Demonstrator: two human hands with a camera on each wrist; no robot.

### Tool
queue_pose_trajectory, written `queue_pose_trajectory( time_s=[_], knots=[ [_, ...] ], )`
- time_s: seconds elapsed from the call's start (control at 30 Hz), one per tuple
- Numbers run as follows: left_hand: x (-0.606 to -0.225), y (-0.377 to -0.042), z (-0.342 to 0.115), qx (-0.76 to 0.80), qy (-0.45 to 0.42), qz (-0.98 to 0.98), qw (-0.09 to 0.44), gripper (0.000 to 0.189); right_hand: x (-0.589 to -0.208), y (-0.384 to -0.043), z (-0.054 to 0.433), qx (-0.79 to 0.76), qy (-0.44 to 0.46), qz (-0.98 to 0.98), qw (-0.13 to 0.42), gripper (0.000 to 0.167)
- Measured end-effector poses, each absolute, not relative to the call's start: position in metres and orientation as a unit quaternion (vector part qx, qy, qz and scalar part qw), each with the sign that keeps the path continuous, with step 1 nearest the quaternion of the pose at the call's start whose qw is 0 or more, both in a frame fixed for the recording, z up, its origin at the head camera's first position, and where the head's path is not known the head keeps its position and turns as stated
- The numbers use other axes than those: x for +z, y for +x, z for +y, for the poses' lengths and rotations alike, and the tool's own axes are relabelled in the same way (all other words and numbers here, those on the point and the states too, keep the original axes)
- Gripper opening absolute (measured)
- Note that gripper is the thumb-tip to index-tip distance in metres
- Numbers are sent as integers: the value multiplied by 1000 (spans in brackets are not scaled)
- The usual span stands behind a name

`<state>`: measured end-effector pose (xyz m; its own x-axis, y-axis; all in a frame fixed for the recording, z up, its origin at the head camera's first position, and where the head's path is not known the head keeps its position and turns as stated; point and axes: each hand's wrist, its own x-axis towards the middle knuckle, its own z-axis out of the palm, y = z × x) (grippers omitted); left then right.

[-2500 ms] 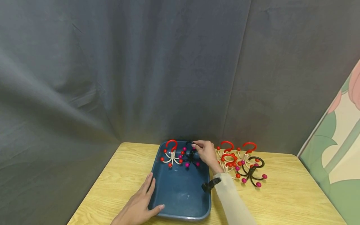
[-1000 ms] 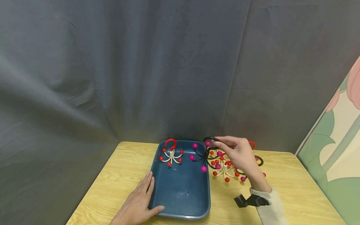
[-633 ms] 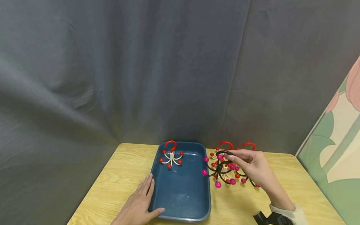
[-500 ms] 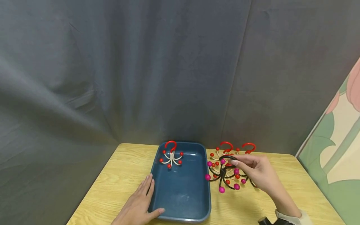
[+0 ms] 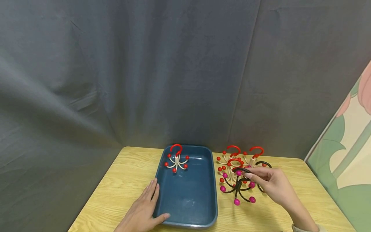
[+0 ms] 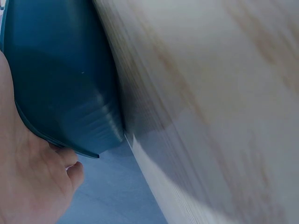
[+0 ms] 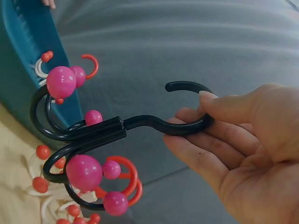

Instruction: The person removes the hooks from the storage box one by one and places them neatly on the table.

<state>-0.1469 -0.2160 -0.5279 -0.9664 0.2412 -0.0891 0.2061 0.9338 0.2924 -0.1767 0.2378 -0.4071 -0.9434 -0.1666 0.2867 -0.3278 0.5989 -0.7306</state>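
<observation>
My right hand (image 5: 275,187) pinches a black hanger hook (image 5: 238,186) by its curved top. Its several arms end in pink balls and spread downward, above the table in front of the other hooks. In the right wrist view, thumb and fingers meet on the hook's curve, clear of the arms. My left hand (image 5: 142,207) rests along the left rim of the blue tray (image 5: 186,196), fingers extended and thumb over the front-left corner. Inside the tray, at the back left, stands a white hanger hook (image 5: 176,160) with red top and red balls.
Right of the tray, several more hooks crowd together: white ones with red tops (image 5: 233,150) and a black one (image 5: 264,163), partly hidden by my right hand. The wooden table (image 5: 116,180) meets a grey curtain (image 5: 179,80) behind; a floral panel (image 5: 347,145) stands at right.
My right hand lifted the black hook out of the tray's back right, then carried it right and toward me, over the table. The left hand stayed on the rim.
</observation>
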Motion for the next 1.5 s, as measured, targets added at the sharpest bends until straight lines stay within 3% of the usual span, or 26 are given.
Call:
queue_pose_trajectory(
  time_s=[0.77,0.97,1.5],
  knots=[
    [-531,-145,-218,160,120,979,49,119,-459,-190,235,454,36,-890,19,32],
    [-533,-142,-219,159,144,977,11,114,-466,-194,235,452,25,-891,19,32],
    [-532,-142,-218,160,136,978,19,114,-469,-196,240,427,65,-901,36,32]
  ],
)
